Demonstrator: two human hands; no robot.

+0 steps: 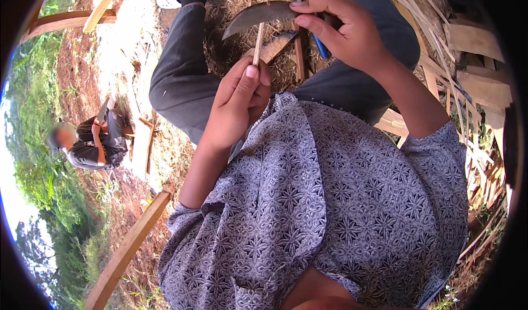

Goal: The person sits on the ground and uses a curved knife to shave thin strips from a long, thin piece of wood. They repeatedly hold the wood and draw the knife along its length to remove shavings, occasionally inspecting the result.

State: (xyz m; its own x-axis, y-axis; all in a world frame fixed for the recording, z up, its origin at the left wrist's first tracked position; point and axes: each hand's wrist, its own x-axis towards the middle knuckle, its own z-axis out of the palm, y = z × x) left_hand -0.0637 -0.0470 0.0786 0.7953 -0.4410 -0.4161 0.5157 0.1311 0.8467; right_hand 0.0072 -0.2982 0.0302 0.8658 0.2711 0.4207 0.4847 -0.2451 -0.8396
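My left hand (234,101) is closed around the lower end of a thin, pale wooden strip (259,42), thumb along it. The strip points away from me, between my knees. My right hand (352,38) grips a knife with a broad, curved dark blade (258,17); thumb and forefinger pinch the blade near its base, and the hand hides most of the handle. The blade lies across the strip, apparently touching it, its tip toward the left. Just below my right fingers is a blue, rod-like thing (320,46), whose kind I cannot make out.
Shavings (283,76) cover the ground between my legs, around a flat wood piece (275,47). Long pale strips (432,40) and boards (473,38) lie at the right. Wooden beams (129,249) stand at the left. Farther left, another person (102,142) sits on the slope.
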